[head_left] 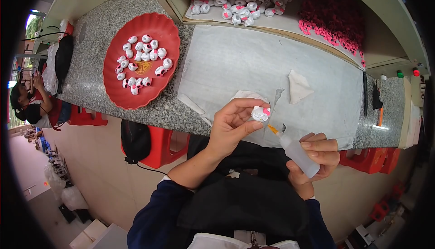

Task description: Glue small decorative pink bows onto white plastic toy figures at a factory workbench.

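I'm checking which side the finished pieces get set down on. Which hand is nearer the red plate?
Left. The left hand, holding a small white-and-pink piece, is just right of the red plate. The right hand, holding a squeeze bottle, lies farther right.

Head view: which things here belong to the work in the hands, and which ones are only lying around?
In use:
- small white and pink toy piece, pinched in the left hand
- translucent plastic squeeze bottle with orange nozzle, held in the right hand

Lying about:
- round red plastic plate of similar pieces
- folded white tissue
- black bag
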